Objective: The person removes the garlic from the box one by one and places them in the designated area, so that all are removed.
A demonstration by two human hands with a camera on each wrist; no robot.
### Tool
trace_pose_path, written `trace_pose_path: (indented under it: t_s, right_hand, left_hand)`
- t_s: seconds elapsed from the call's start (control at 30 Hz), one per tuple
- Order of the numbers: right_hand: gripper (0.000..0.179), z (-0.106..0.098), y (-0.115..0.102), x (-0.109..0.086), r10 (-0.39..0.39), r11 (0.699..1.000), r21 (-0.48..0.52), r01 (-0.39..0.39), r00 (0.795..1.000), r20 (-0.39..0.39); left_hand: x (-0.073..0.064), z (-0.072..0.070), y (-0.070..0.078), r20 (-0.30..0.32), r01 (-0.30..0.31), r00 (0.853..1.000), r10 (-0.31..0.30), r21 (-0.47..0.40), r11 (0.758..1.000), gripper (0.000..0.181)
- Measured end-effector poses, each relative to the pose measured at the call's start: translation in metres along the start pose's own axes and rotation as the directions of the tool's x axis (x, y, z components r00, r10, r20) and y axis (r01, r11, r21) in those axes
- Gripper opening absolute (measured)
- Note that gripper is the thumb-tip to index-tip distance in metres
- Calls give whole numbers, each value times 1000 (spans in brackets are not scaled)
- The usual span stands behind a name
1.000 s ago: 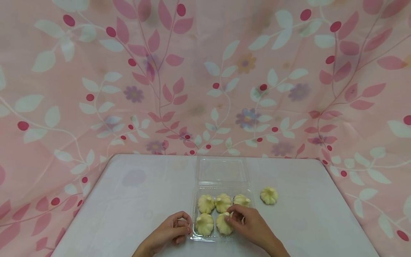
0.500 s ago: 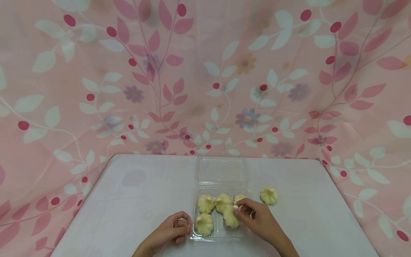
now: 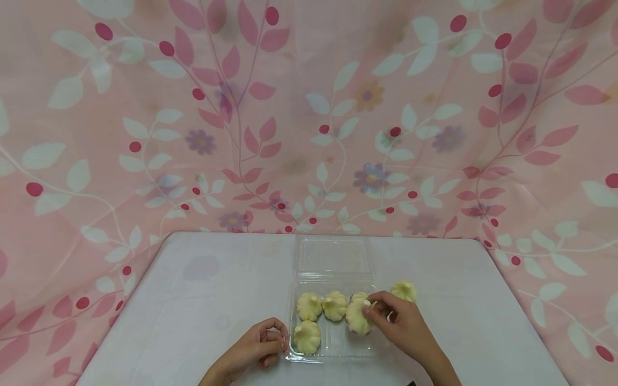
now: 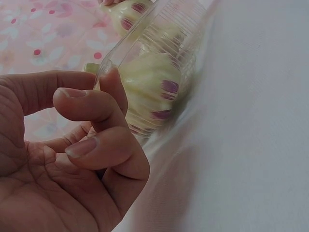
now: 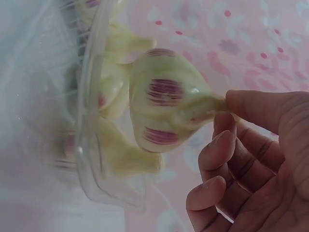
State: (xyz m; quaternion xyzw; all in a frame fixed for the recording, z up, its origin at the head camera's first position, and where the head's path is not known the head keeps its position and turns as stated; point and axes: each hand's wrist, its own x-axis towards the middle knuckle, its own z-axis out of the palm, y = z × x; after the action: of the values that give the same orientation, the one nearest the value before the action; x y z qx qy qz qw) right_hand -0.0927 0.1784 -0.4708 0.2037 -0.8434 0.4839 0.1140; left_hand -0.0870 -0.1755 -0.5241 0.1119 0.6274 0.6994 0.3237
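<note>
Right hand [image 3: 404, 326] has thumb and fingertip clamped on the stem of a pale yellow-green, purple-streaked garlic bulb [image 5: 164, 104]; the round body sticks out past the grip, above the clear plastic hinged box [image 3: 340, 349]; left hand [image 3: 256, 343] seems to pinch that box's left rim, kinda hard to see.

My feed gives me pale yellow-green garlic bulbs [image 5: 166, 104] with streaky purple patches [image 5: 165, 92], and a colourless, transparent clamshell box [image 3: 338, 344]. The pink backdrop cloth [image 3: 304, 59] shows me white and rose leaves [image 3: 67, 93], crimson berries [image 3: 103, 31] and mauve flowers [image 3: 200, 142]; the tablecloth [image 3: 232, 284] looks greyish white.
</note>
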Motion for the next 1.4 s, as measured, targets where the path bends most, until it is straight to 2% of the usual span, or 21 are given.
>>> trace_pose_path:
  t_s: [0.3,0.73,1.4]
  right_hand:
    - [16,-11,2,1,68,997,-32,-69,997,-32]
    - [18,-40,10,4,88,989,-109,-101,989,-120]
    - [14,-89,39,2,140,960,-199,-195,956,-259]
  left_hand:
    - [0,-1,-1,-1,0,1000,0,3,1000,23]
    - [-1,-1,-1,10,3,1000,-3,-18,1000,23]
    - [0,0,0,11,-7,1000,7,-7,1000,30]
